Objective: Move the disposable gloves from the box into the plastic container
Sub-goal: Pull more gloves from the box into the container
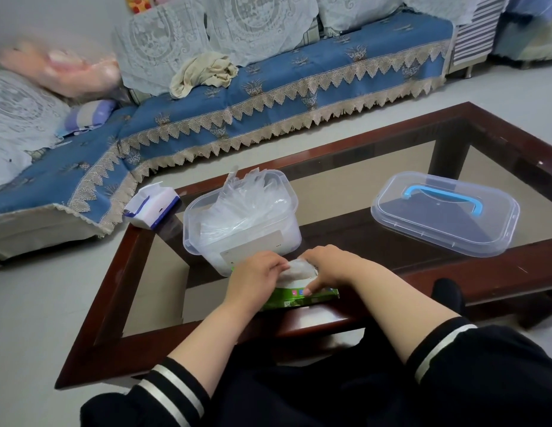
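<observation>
A green glove box (302, 298) lies at the near edge of the table, mostly covered by my hands. A wad of clear disposable gloves (301, 269) sticks up from its opening. My left hand (255, 277) grips the wad from the left, and my right hand (331, 266) grips it from the right with a finger pressed on the box front. Just behind stands the clear plastic container (207, 241), open, with a heap of clear gloves (244, 204) rising above its rim.
The container's clear lid (444, 214) with a blue handle lies to the right on the dark wooden, glass-topped table (500, 269). A white and blue box (151, 208) sits at the table's far left corner. A blue covered sofa (268, 97) runs behind.
</observation>
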Demonstrator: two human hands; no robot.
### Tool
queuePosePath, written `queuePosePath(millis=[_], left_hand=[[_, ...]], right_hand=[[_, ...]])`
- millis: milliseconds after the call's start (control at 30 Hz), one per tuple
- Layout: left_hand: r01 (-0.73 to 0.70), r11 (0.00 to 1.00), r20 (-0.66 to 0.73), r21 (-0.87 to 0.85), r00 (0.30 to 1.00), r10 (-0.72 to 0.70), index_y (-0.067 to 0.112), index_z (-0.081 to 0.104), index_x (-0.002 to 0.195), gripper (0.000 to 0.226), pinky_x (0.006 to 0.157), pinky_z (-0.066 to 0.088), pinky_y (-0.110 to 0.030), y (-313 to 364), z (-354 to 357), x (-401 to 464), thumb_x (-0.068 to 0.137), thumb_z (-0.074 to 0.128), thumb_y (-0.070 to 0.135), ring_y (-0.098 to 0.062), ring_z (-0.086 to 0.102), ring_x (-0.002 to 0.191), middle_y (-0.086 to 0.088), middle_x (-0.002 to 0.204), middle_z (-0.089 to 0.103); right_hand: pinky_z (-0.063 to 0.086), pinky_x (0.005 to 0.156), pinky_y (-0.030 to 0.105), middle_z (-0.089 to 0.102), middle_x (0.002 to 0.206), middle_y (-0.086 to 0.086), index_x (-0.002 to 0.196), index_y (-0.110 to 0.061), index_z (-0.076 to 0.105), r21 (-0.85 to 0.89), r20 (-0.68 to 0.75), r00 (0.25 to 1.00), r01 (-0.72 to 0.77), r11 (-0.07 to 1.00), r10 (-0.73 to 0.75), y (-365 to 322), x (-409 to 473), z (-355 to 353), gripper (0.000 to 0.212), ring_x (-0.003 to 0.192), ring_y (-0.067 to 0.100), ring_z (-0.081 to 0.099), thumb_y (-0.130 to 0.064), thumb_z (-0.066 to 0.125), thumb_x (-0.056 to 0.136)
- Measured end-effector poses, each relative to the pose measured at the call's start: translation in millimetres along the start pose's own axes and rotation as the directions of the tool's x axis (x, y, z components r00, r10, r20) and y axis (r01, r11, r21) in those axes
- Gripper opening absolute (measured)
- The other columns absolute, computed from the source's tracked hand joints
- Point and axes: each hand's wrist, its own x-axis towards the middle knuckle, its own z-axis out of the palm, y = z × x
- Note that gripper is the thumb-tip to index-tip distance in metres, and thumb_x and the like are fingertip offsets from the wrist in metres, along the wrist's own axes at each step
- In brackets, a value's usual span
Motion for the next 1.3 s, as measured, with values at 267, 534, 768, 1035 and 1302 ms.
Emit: queuePosePath(millis=[267, 534, 768, 1035, 1302], left_hand=[[0.023, 0.948, -0.306, -0.317, 0.944, -0.125, 0.031, 0.071, 0.08, 0.03, 0.075, 0.052, -0.025, 31.3, -51.2, 15.4, 0.087, 0.063, 0.003, 0.0, 0.061, 0.075, 0.02, 0.076, 0.068], [-0.288, 0.916, -0.873, 0.278, 0.322, 0.367, 0.003, 0.073, 0.093, 0.016, 0.073, 0.04, -0.006, 46.0, -168.3, 76.6, 0.094, 0.065, 0.016, 0.0, 0.054, 0.067, -0.006, 0.079, 0.069], [-0.066, 0.927, -0.085, 0.37, 0.991, 0.104, 0.012, 0.071, 0.103, 0.014, 0.077, 0.047, -0.03, -7.7, -102.0, 92.9, 0.094, 0.059, 0.014, -0.022, 0.065, 0.089, -0.002, 0.099, 0.07], [0.352, 0.922, 0.385, 0.159, 0.838, -0.386, 0.017, 0.065, 0.1, 0.023, 0.069, 0.042, -0.024, -31.7, -83.8, 106.5, 0.102, 0.043, 0.024, -0.014, 0.056, 0.086, 0.006, 0.094, 0.06], [0.055, 0.92, -0.192, 0.389, 0.981, 0.023, 0.014, 0.067, 0.098, 0.013, 0.074, 0.045, -0.035, 0.6, -101.9, 79.5, 0.095, 0.054, 0.018, -0.019, 0.053, 0.084, 0.001, 0.094, 0.063]], right_hand=[[0.045, 0.094, 0.045, 0.057, 0.119, 0.001, 0.129, -0.028, 0.049, -0.013, 0.004, 1.0, -0.021, 1.0, 0.021, -4.3, -2.1, -2.2, 0.071, 0.118, 0.022, 0.045, -0.051, 0.079, 0.069], [0.043, 0.096, 0.046, 0.054, 0.124, -0.003, 0.133, -0.034, 0.047, -0.003, -0.025, 1.0, -0.009, 1.0, 0.009, -4.8, -3.2, -1.2, 0.074, 0.122, 0.022, 0.04, -0.05, 0.079, 0.068], [0.044, 0.096, 0.046, 0.053, 0.124, -0.003, 0.131, -0.034, 0.049, -0.009, -0.017, 1.0, -0.004, 1.0, 0.004, -4.3, -1.9, -2.0, 0.072, 0.121, 0.022, 0.042, -0.052, 0.079, 0.067], [0.04, 0.101, 0.046, 0.047, 0.136, -0.002, 0.14, -0.032, 0.04, -0.016, -0.008, 1.0, -0.014, 1.0, 0.014, -3.5, -1.8, -3.0, 0.083, 0.129, 0.023, 0.036, -0.051, 0.078, 0.069], [0.039, 0.101, 0.045, 0.047, 0.136, -0.002, 0.14, -0.032, 0.04, -0.015, -0.01, 1.0, -0.01, 1.0, 0.009, -3.4, -2.0, -2.7, 0.083, 0.13, 0.022, 0.036, -0.051, 0.079, 0.069]])
